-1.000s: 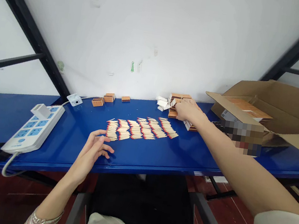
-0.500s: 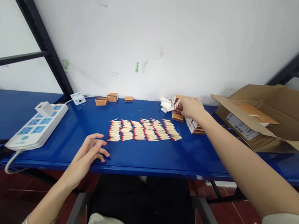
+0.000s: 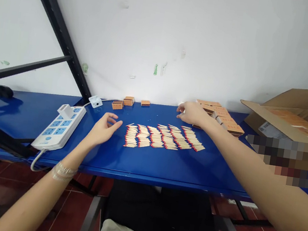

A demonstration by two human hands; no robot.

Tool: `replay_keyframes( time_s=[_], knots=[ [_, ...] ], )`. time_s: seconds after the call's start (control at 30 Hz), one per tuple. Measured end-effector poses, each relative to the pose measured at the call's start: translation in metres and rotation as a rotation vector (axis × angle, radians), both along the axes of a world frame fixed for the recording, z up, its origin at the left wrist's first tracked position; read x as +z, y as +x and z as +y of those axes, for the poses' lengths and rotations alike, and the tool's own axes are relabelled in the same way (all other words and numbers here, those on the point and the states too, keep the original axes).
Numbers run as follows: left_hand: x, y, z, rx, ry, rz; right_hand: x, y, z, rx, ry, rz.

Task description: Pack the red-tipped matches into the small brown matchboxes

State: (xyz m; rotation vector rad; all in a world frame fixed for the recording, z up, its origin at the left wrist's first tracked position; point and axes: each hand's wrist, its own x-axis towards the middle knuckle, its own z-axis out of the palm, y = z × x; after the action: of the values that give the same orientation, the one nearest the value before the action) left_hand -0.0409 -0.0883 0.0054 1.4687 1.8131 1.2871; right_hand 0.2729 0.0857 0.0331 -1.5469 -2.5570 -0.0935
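My left hand (image 3: 103,130) hovers open over the blue table, fingers apart, just left of the rows of red-tipped wooden matches (image 3: 162,138). It touches nothing I can see. The matches lie in several slanted bundles. My right hand (image 3: 191,113) is above and beyond those rows, fingers pointing left, with nothing visible in it. Just right of it lie orange-brown matchboxes (image 3: 220,115) in a low, spread heap, partly hidden by the hand. A sliver of white (image 3: 179,104) shows past my fingertips.
A white power strip (image 3: 62,127) with blue sockets lies at the table's left. A small white plug device (image 3: 95,101) sits behind it. A few small matchboxes (image 3: 123,103) stand by the wall. An open cardboard box (image 3: 295,117) holding flat orange packs stands at right, beyond the blue table (image 3: 206,169).
The view has turned, shifting everything rightward in the picture. My right hand has come back left off the matchbox stack, which now lies lower and spread. My left hand has moved forward over the table.
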Motion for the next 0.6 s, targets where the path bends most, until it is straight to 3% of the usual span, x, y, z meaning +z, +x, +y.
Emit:
replay_keyframes(
  time_s=[0.1, 0.23, 0.43, 0.6],
  knots=[
    [0.003, -0.032, 0.060, 0.159, 0.019, 0.346, -0.006, -0.031, 0.007, 0.045, -0.065, 0.076],
    [0.003, -0.048, 0.107, 0.230, 0.012, 0.393, -0.016, -0.055, 0.011, 0.097, -0.118, 0.152],
    [-0.004, -0.040, 0.104, 0.200, 0.081, 0.369, -0.021, -0.061, -0.003, 0.144, -0.123, 0.196],
    [0.002, -0.059, 0.096, 0.179, 0.021, 0.436, -0.020, -0.065, -0.015, 0.202, -0.104, 0.207]
  ],
)
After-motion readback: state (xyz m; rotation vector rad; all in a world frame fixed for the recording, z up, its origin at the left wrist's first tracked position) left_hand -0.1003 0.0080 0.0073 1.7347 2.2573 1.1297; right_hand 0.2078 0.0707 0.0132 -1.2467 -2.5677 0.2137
